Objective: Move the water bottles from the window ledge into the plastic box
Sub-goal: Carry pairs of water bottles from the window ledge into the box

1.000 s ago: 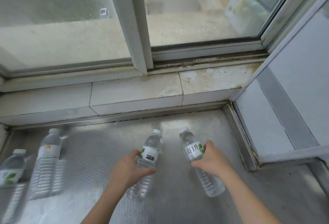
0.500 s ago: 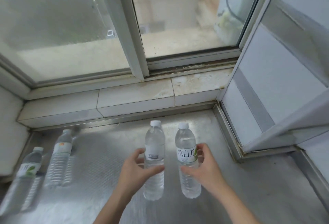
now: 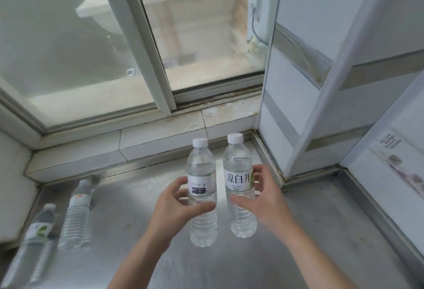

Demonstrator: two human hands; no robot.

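Each hand holds one water bottle upright above the metal ledge (image 3: 128, 231). The left hand (image 3: 176, 210) curls around the left bottle (image 3: 202, 194): its fingers (image 3: 177, 186) wrap behind the label and the thumb presses across the front just below it, so the bottle sits gripped between them. The right hand (image 3: 266, 203) grips the right bottle (image 3: 239, 187) the same way, fingers behind the label's right edge and thumb on the front below the printed characters. The two bottles stand side by side, very close, between the two hands, caps up and clear bases hanging below the fingers. Well to the left of the left hand's fingers, two more bottles rest on the ledge: a nearer bottle (image 3: 76, 208) with an orange mark on its label, and a far-left bottle (image 3: 37, 231) with a green leaf on its label. That makes four bottles: two held, two on the ledge. Beyond the fingers rises the tiled sill (image 3: 146, 137) and the sliding window (image 3: 146, 36).
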